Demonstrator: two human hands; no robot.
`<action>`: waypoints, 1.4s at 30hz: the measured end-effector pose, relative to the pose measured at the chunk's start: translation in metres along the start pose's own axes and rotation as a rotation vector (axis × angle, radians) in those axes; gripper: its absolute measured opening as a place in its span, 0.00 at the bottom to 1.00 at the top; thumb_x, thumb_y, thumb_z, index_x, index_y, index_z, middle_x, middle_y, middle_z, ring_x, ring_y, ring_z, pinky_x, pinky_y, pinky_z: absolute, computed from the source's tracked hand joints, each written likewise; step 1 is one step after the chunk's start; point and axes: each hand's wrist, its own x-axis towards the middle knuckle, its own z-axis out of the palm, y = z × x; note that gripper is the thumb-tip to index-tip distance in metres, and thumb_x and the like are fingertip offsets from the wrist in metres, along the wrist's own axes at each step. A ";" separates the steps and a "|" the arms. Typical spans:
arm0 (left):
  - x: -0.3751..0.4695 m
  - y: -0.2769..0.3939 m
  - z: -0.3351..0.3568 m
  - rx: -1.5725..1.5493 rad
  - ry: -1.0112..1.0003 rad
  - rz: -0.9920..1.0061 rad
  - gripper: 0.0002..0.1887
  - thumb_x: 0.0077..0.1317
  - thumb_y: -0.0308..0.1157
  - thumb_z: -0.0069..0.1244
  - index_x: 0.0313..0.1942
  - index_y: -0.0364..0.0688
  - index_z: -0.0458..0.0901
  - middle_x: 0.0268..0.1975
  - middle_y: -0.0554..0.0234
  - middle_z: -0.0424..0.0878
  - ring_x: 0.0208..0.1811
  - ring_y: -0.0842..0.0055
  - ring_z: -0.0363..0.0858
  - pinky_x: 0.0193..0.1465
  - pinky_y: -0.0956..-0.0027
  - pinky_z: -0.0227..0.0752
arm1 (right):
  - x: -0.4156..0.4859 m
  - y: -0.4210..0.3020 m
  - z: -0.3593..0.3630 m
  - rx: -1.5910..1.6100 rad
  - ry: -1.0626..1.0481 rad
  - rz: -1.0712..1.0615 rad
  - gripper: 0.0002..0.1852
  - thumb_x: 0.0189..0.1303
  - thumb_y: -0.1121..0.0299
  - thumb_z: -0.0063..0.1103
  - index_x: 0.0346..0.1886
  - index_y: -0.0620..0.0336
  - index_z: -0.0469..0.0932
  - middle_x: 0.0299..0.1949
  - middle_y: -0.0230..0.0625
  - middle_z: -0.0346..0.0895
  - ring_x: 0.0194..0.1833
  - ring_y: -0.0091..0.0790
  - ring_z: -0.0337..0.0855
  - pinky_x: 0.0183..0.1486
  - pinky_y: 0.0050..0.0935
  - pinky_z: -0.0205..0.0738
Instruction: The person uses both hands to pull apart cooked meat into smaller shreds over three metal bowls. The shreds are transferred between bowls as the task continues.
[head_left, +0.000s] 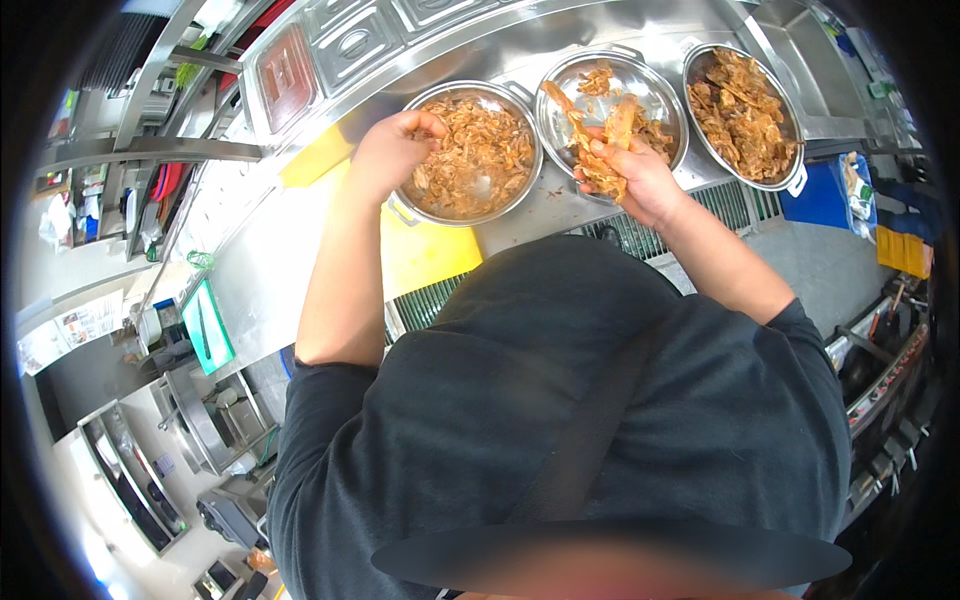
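Three round steel pans stand in a row on a steel counter. Shredded cooked meat (480, 161) fills the left pan (537, 161). Over its left edge is my left hand (397, 150), fingers curled together at the meat; whether a shred is between them is not clear. My right hand (634, 176) grips a cooked meaty bone (621, 124) and other meat pieces above the middle pan (675, 90), which holds some bones and scraps. The right pan (796, 161) is heaped with larger cooked meat pieces (742, 112).
A yellow cutting board (431, 255) lies under the left pan's near side. Lidded steel containers (356, 49) line the counter's back left. A sink basin (802, 56) is at the far right. A green board with a knife (206, 330) lies at left.
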 end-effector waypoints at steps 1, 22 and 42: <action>-0.002 -0.005 -0.001 -0.226 -0.050 0.085 0.08 0.66 0.25 0.61 0.45 0.42 0.87 0.41 0.68 0.88 0.43 0.80 0.86 0.51 0.71 0.79 | -0.001 0.000 0.002 0.006 -0.007 0.005 0.25 0.77 0.70 0.57 0.72 0.67 0.66 0.51 0.45 0.81 0.49 0.41 0.88 0.49 0.40 0.88; -0.041 -0.023 0.064 -0.786 0.027 0.055 0.05 0.71 0.24 0.62 0.45 0.39 0.85 0.41 0.66 0.87 0.38 0.79 0.83 0.43 0.71 0.79 | 0.062 0.050 0.120 -1.095 -0.008 -0.455 0.26 0.67 0.68 0.67 0.65 0.65 0.72 0.53 0.59 0.85 0.58 0.59 0.86 0.61 0.47 0.80; -0.045 -0.028 0.062 -1.167 0.069 0.078 0.05 0.72 0.23 0.61 0.46 0.37 0.83 0.39 0.60 0.88 0.41 0.72 0.88 0.48 0.66 0.85 | 0.035 0.017 0.124 -1.612 -0.165 -0.901 0.18 0.61 0.75 0.63 0.55 0.67 0.75 0.51 0.55 0.80 0.54 0.60 0.83 0.58 0.49 0.79</action>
